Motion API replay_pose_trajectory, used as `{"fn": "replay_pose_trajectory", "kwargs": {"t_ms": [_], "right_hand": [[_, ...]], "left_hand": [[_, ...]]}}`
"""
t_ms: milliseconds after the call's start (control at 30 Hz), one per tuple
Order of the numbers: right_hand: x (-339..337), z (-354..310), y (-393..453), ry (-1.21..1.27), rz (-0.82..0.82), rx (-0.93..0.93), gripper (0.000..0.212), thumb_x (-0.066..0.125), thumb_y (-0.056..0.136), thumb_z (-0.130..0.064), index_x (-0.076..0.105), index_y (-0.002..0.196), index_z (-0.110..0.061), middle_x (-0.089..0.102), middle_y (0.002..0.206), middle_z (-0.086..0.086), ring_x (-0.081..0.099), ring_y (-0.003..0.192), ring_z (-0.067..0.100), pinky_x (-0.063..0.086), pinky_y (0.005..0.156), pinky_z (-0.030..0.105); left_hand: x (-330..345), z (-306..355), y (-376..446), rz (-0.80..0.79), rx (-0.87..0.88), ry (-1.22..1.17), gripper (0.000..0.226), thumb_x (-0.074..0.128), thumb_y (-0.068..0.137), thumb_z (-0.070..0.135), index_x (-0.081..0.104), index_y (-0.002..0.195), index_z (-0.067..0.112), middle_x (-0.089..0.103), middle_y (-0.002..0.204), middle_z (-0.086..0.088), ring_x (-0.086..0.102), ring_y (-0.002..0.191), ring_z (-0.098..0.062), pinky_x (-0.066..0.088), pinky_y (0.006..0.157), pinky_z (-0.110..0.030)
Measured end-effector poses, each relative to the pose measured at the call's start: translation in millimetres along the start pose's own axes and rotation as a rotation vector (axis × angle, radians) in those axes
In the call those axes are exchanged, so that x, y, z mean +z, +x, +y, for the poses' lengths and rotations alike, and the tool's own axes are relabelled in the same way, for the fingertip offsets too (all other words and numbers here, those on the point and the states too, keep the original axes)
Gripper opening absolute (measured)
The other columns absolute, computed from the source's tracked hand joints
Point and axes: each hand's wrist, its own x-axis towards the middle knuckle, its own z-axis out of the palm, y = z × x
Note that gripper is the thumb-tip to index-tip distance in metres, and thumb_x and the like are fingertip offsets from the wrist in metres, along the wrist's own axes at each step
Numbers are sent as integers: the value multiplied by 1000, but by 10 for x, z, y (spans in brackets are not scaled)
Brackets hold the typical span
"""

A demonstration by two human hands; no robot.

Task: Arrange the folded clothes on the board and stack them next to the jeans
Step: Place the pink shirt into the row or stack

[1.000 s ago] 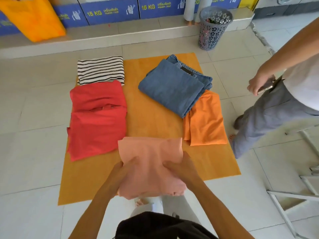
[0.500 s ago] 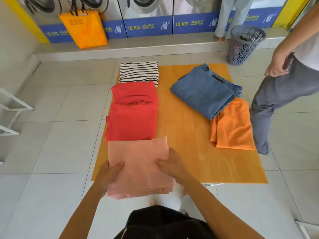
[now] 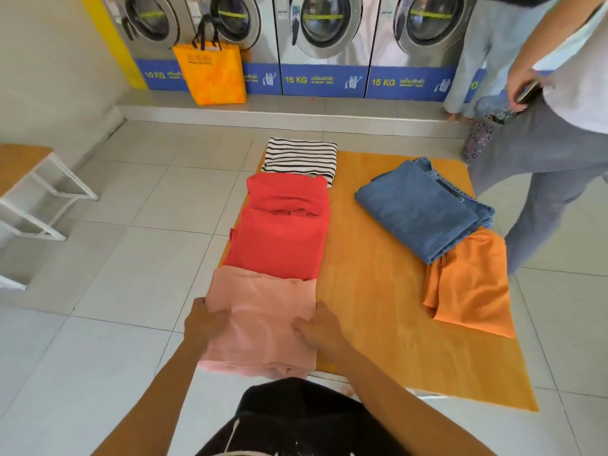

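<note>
On the pale tiled floor (image 3: 138, 264), a white-framed bench (image 3: 23, 166) stands far left. Both hands, left (image 3: 202, 324) and right (image 3: 317, 327), grip the folded pink cloth (image 3: 263, 311) at the orange board's (image 3: 371, 291) near-left corner. Folded jeans (image 3: 418, 209) lie right; washing machines (image 3: 325, 37) line the wall.

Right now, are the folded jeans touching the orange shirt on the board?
Touching. The head view shows the jeans lying with their near edge overlapping the top of the orange shirt, no board visible between them.
</note>
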Motion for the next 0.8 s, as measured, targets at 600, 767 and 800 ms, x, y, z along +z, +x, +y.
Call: {"fn": "replay_pose_trajectory", "kwargs": {"t_ms": [600, 767, 800], "right_hand": [[57, 35, -64, -12, 200, 13, 35, 66, 85, -48, 55, 98, -18, 62, 94, -2, 58, 81, 13, 45, 60, 26], [-92, -2, -134, 85, 315, -15, 21, 60, 89, -27, 58, 106, -15, 62, 85, -6, 57, 77, 13, 38, 55, 21], [-172, -29, -136, 132, 342, -12, 21, 59, 88, -25, 60, 107, -16, 64, 85, -5, 59, 77, 14, 40, 56, 22]], "left_hand": [[-52, 34, 146, 84, 124, 71, 53, 67, 77, 16, 48, 127, 10, 58, 115, -13, 55, 104, -36, 50, 83, -48], [61, 392, -27, 187, 381, 116, 47, 65, 79, 19, 54, 125, 19, 52, 126, -12, 47, 116, -34, 40, 98, -51], [109, 485, -66, 169, 433, 105, 43, 63, 79, 20, 57, 121, 23, 53, 124, -8, 49, 114, -31, 42, 98, -50]]}}
